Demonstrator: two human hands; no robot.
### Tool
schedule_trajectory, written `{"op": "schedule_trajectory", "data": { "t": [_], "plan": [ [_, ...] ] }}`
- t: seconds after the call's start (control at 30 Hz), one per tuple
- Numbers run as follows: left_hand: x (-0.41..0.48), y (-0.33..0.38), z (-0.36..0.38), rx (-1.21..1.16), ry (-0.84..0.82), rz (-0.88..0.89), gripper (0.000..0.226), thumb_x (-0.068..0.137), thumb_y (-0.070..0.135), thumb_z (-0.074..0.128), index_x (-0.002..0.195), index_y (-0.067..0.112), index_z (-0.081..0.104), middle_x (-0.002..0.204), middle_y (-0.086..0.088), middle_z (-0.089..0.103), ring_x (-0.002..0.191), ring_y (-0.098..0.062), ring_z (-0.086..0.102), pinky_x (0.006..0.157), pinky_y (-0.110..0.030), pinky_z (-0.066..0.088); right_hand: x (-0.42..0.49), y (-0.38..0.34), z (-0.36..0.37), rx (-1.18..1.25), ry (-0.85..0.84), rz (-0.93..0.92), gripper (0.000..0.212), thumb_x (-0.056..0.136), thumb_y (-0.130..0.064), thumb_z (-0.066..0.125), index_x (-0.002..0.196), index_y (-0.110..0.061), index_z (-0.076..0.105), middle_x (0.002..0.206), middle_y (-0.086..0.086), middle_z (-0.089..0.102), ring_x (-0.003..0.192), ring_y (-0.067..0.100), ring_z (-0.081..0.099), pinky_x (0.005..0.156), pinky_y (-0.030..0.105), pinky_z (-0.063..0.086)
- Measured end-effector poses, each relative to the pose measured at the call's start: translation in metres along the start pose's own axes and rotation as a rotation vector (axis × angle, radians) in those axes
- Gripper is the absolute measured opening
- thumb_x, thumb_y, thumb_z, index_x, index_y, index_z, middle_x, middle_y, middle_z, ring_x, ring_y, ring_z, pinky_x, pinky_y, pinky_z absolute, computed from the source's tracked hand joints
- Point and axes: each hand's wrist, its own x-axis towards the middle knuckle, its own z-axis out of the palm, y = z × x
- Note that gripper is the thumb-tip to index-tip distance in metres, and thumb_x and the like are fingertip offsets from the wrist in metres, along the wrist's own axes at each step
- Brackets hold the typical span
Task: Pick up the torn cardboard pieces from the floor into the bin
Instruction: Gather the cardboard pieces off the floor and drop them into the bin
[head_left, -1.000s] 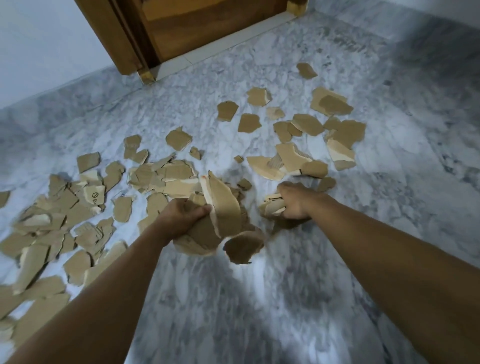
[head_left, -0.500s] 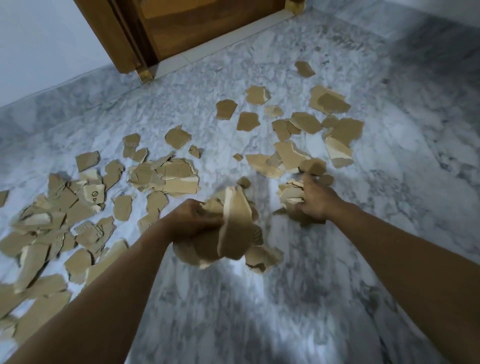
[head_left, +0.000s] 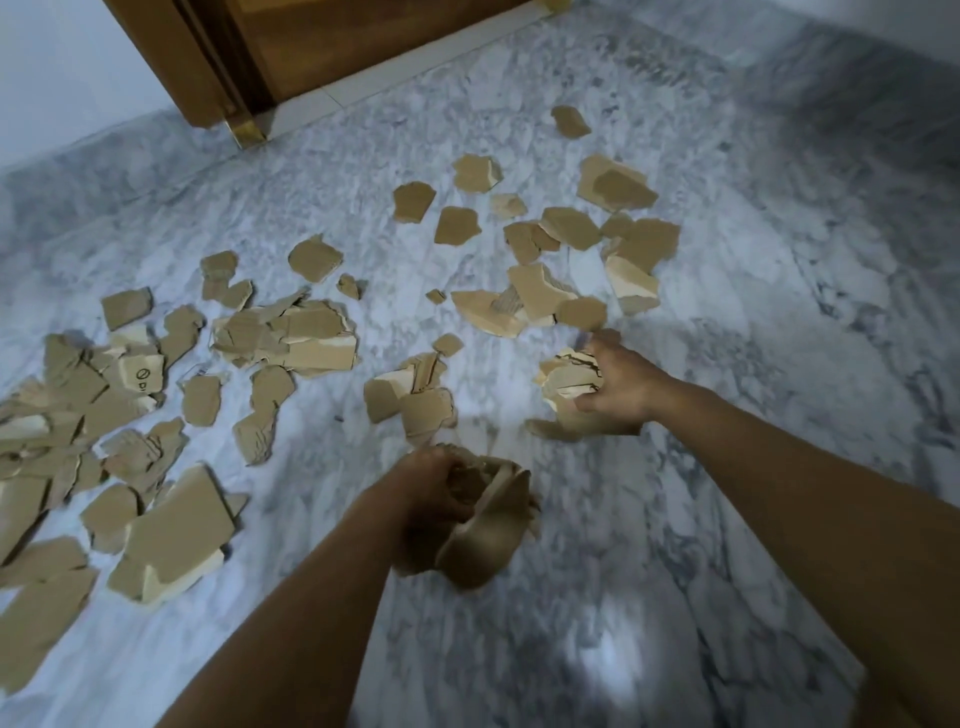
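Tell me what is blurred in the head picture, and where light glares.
Head view: the left hand and its bundle of torn brown cardboard pieces are motion-blurred; the right hand is sharper; a bright glare patch lies on the grey-white marble floor near the bottom.

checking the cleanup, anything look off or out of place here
Torn cardboard pieces litter the marble floor; the left hand and right hand each grip some, but no bin is in view.
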Motion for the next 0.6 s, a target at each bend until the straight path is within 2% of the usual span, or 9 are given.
{"op": "schedule_trajectory", "data": {
  "t": [0.1,0.2,0.23,0.37,0.4,0.5,0.57,0.6],
  "plan": [
    [0.002,-0.003,-0.001,-0.013,-0.033,-0.012,0.042,0.073,0.027,0.082,0.111,0.03,0.062,0.102,0.01,0.06,0.098,-0.012,0.058,0.083,-0.023,0.043,-0.008,0.002,0.011,0.015,-0.036,-0.03,0.066,0.082,-0.036,0.075,0.135,-0.015,0.041,0.127,0.009,0.054,0.108,0.027,0.056,0.08,0.031,0.042],
    [0.0,-0.005,-0.013,-0.087,-0.068,-0.035,0.028,0.078,0.025,0.079,0.098,0.028,0.06,0.088,0.016,0.059,0.084,-0.005,0.059,0.071,-0.017,0.04,-0.01,0.004,0.014,0.043,-0.068,-0.042,0.064,0.079,-0.044,0.074,0.128,-0.017,0.043,0.116,0.003,0.053,0.1,0.023,0.055,0.078,0.031,0.041],
    [0.0,-0.01,-0.021,-0.126,-0.059,-0.056,0.029,0.077,0.028,0.08,0.099,0.027,0.06,0.088,0.015,0.061,0.084,-0.005,0.06,0.068,-0.017,0.04,-0.01,0.005,0.015,0.028,-0.073,-0.039,0.063,0.08,-0.044,0.074,0.127,-0.015,0.043,0.114,0.003,0.052,0.098,0.022,0.053,0.078,0.031,0.041],
    [-0.003,-0.034,-0.066,-0.266,0.121,-0.116,0.064,0.06,0.058,0.081,0.113,0.027,0.064,0.102,0.004,0.069,0.094,-0.017,0.066,0.083,-0.035,0.054,-0.003,0.003,0.032,-0.059,-0.135,-0.02,0.051,0.081,-0.04,0.074,0.113,-0.017,0.043,0.119,0.014,0.051,0.093,0.027,0.051,0.075,0.035,0.043],
    [-0.005,-0.037,-0.075,-0.31,0.167,-0.132,0.065,0.059,0.059,0.082,0.112,0.024,0.065,0.102,0.001,0.071,0.095,-0.02,0.067,0.083,-0.037,0.055,-0.001,0.002,0.039,-0.067,-0.149,-0.019,0.052,0.079,-0.043,0.075,0.112,-0.018,0.043,0.12,0.014,0.05,0.096,0.029,0.052,0.078,0.037,0.046],
    [-0.007,-0.039,-0.089,-0.456,0.26,-0.139,0.031,0.075,0.035,0.083,0.097,0.016,0.071,0.089,-0.005,0.073,0.086,-0.023,0.07,0.067,-0.031,0.055,0.002,-0.003,0.06,-0.08,-0.146,-0.024,0.06,0.08,-0.048,0.073,0.123,-0.017,0.045,0.127,0.013,0.049,0.111,0.035,0.051,0.09,0.046,0.05],
    [-0.005,-0.038,-0.089,-0.492,0.308,-0.173,0.024,0.08,0.032,0.08,0.091,0.013,0.07,0.083,-0.005,0.072,0.077,-0.018,0.068,0.057,-0.024,0.049,0.005,-0.006,0.069,-0.1,-0.143,-0.017,0.059,0.082,-0.043,0.072,0.125,-0.016,0.042,0.125,0.012,0.052,0.108,0.035,0.054,0.085,0.045,0.051],
    [-0.003,-0.036,-0.088,-0.515,0.319,-0.181,0.026,0.08,0.033,0.08,0.091,0.012,0.07,0.084,-0.006,0.072,0.077,-0.019,0.068,0.057,-0.024,0.049,0.006,-0.006,0.071,-0.106,-0.145,-0.006,0.057,0.084,-0.041,0.071,0.124,-0.015,0.041,0.121,0.013,0.056,0.102,0.034,0.057,0.08,0.042,0.052]
  ]
}}
